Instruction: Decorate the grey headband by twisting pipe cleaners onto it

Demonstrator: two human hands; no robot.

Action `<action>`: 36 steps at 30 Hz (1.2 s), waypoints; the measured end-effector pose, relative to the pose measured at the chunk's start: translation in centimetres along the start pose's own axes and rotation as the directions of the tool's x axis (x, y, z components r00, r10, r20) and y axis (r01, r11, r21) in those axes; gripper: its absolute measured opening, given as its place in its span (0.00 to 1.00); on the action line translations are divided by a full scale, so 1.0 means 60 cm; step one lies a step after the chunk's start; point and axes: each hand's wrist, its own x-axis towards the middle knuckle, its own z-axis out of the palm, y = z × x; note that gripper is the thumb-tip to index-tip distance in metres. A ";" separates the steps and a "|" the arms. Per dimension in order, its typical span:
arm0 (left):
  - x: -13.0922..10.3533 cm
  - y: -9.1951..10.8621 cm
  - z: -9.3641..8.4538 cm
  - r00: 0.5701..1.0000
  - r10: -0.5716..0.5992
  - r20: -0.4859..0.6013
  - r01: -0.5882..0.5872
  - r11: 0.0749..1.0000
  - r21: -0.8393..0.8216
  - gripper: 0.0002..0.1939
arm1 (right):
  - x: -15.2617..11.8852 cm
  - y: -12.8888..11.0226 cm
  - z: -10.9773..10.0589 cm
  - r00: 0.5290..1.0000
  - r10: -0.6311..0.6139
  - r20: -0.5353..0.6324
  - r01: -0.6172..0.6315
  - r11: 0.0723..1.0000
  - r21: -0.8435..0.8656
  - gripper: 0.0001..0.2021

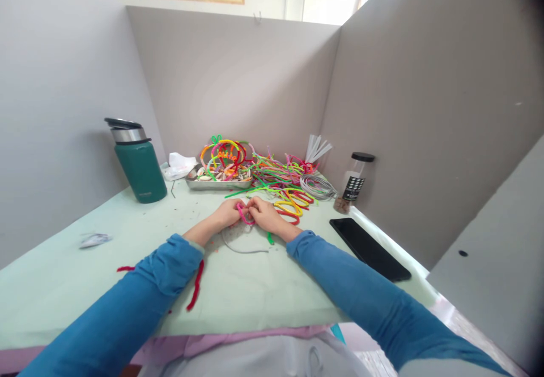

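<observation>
1. Pinching a bright pink fuzzy stem (241,212), bent into a small curve, the left hand (229,212) has its fingers nearly closed, low over the middle of the table.
2. Curled just beside it, the right hand (264,215) pinches at the same piece; its fingertips partly hide the contact.
3. A thin, smooth grey cord (244,250) bows across the cloth below the hands, and a short green piece (270,239) lies near the right wrist.
4. Fuzzy yellow and red loops (293,204) lie just beyond the right hand. By the left forearm lies a dark red plush strip (196,289).
5. Farther back, a shallow metal tray (219,185) holds mixed small pieces and colourful bent-stem shapes; a tangled heap of fuzzy stems (278,170) adjoins it, with a grey coil (318,187) and stiff white strips (317,149) to the right.
6. A clear jar (352,185) with a black lid bears a black label with white marks, too small to read. The green bottle (142,171), steel-collared, carries a tiny illegible mark near its base.
7. Pale green cloth (272,297) spreads between the forearms to the table's near edge. A black phone (369,249) lies along the right edge; grey panels (233,82) wall the back and both sides.
</observation>
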 end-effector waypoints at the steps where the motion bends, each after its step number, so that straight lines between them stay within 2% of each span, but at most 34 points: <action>1: 0.000 0.000 0.000 1.000 -0.001 -0.001 0.001 1.000 0.004 0.06 | 0.000 0.000 0.000 1.000 0.000 0.002 0.000 1.000 -0.001 0.07; 10: 0.001 0.001 0.001 1.000 -0.008 -0.019 0.010 0.997 0.082 0.04 | 0.002 0.003 0.001 1.000 -0.014 -0.012 0.013 1.000 -0.020 0.07; 25: -0.004 0.007 0.001 1.000 -0.018 -0.022 0.019 0.996 0.088 0.05 | -0.001 -0.001 0.000 1.000 -0.008 -0.002 0.008 1.000 -0.015 0.07; 36: -0.002 0.005 0.000 1.000 0.007 -0.029 -0.003 0.988 0.157 0.06 | 0.000 0.002 0.000 1.000 -0.011 0.000 0.011 1.000 -0.010 0.07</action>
